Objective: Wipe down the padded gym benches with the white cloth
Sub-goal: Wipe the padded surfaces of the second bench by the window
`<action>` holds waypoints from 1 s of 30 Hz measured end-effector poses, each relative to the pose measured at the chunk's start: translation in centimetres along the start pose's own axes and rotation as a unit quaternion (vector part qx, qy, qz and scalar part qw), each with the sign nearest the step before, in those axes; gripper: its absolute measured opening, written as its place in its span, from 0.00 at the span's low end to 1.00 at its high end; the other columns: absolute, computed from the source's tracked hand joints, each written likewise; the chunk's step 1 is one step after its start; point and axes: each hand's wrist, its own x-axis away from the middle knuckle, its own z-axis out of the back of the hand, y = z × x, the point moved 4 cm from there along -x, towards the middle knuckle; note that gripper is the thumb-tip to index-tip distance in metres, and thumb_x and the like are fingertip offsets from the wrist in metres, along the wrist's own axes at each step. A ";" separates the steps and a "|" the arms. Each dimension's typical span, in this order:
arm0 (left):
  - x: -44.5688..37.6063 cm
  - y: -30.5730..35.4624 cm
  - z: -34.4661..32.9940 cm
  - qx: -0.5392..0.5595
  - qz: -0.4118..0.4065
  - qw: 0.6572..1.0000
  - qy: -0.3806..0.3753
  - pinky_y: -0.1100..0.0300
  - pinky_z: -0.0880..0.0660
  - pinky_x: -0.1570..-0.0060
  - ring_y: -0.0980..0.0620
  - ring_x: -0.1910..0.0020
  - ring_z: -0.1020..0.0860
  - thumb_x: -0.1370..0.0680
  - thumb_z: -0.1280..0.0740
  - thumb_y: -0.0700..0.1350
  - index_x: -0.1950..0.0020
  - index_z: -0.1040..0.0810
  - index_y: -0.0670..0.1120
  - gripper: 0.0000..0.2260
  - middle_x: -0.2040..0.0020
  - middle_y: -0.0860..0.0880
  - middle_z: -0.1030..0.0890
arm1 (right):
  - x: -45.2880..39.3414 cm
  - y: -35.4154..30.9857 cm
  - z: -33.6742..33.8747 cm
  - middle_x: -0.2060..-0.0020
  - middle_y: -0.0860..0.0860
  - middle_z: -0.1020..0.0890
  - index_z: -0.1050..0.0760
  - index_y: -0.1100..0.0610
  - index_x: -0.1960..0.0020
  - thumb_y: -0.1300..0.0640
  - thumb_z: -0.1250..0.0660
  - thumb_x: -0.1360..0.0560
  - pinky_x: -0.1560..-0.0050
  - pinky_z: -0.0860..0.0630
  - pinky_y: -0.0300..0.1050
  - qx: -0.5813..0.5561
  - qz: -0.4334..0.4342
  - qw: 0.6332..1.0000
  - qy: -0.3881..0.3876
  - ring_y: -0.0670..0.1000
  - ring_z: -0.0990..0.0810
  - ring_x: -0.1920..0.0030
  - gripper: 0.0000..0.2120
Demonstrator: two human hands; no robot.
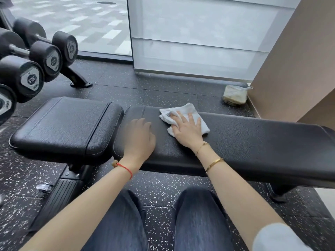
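Right hand (187,130) flat, fingers spread on white cloth (183,113), left hand (140,136) relaxed on bench pad (253,142)

A black padded table (253,142) runs left to right, its seat pad (63,127) at the left. The right hand (188,129) presses flat, fingers spread, on a crumpled white cloth (183,113) on the long pad. The left hand (139,136) rests just beside it — blurred, fingers loosely bent — on the pad's left end. Dumbbells (36,57) sit racked far left; a plastic bag (234,95) lies on the floor (163,192) beyond.
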 end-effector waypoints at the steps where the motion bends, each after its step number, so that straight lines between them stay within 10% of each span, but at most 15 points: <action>1: 0.1 -0.9 0.3 -0.016 -0.001 1.000 0.005 0.45 0.39 0.29 0.43 0.30 0.32 0.24 0.37 0.46 0.35 0.24 0.45 0.18 0.31 0.45 0.26 | -0.8 -0.7 -0.2 0.20 0.42 0.48 0.46 0.39 0.22 0.47 0.51 0.18 0.25 0.63 0.67 -0.001 -0.001 1.000 -0.005 0.59 0.54 0.21 0.25; 13: 0.7 -3.9 0.9 0.027 0.029 0.999 0.037 0.47 0.33 0.36 0.46 0.34 0.30 0.26 0.41 0.49 0.36 0.24 0.48 0.19 0.35 0.49 0.24 | 1.6 -4.8 -1.8 0.21 0.41 0.46 0.48 0.37 0.22 0.46 0.50 0.17 0.24 0.63 0.64 -0.008 0.134 0.991 -0.011 0.57 0.54 0.20 0.24; 20: 0.8 -3.8 1.0 0.031 0.032 0.998 0.034 0.47 0.34 0.35 0.46 0.33 0.31 0.26 0.41 0.49 0.36 0.24 0.47 0.20 0.36 0.49 0.24 | 0.8 -0.3 0.5 0.21 0.42 0.46 0.44 0.40 0.22 0.48 0.50 0.17 0.25 0.58 0.65 0.023 -0.029 0.999 0.029 0.58 0.51 0.21 0.23; 26: 0.9 -3.7 1.0 0.027 0.031 0.999 0.031 0.46 0.35 0.34 0.45 0.33 0.31 0.24 0.37 0.46 0.34 0.25 0.47 0.18 0.35 0.48 0.25 | 7.0 -2.4 -1.7 0.21 0.39 0.46 0.48 0.37 0.22 0.45 0.51 0.17 0.24 0.62 0.63 0.015 0.106 0.994 0.012 0.56 0.55 0.20 0.24; 30: 1.1 -3.5 1.1 0.023 0.021 0.999 0.032 0.46 0.36 0.33 0.44 0.32 0.31 0.24 0.41 0.48 0.33 0.25 0.45 0.20 0.33 0.47 0.25 | 7.7 2.7 -0.2 0.21 0.38 0.46 0.47 0.37 0.22 0.46 0.51 0.17 0.23 0.61 0.61 0.014 0.039 0.999 0.031 0.55 0.55 0.20 0.24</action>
